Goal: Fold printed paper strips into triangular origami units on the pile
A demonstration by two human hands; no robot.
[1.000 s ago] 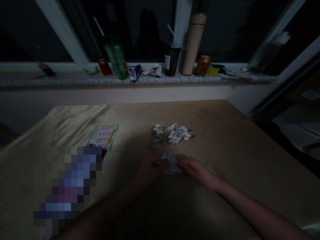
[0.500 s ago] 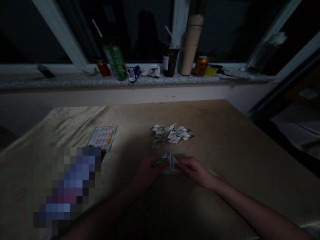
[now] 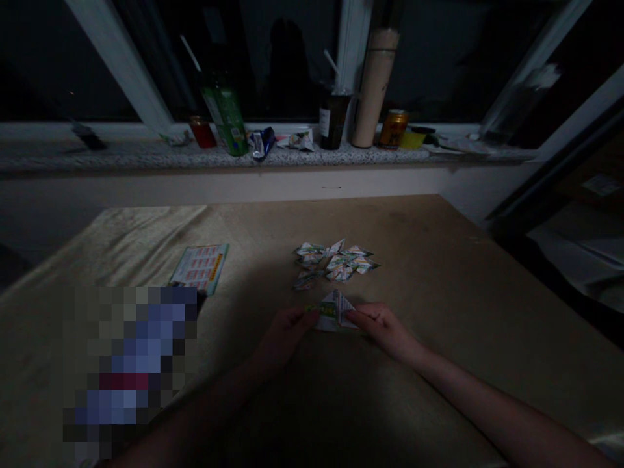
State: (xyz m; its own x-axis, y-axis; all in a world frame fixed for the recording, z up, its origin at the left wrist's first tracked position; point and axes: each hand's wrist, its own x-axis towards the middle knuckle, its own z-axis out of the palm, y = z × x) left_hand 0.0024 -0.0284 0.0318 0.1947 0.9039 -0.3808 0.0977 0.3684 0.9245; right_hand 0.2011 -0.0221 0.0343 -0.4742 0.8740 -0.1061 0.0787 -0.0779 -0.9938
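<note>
Between my hands is a printed sheet of paper, folded so that a triangular peak points away from me. My left hand pinches its left end with thumb and fingers. At the right end, my right hand grips the paper, thumb on top. Just beyond it lies a loose group of several small folded paper pieces, pointed and made of similar printed paper. The dim light hides the finer creases.
A printed card or booklet lies at the left of the brown table, near a pixelated patch. On the granite sill stand a green bottle, a dark cup with a straw, a tall beige flask and a gold can.
The folded paper has risen slightly in view and shifted a little right. My left thumb has slid outward to its left end, uncovering more green print.
</note>
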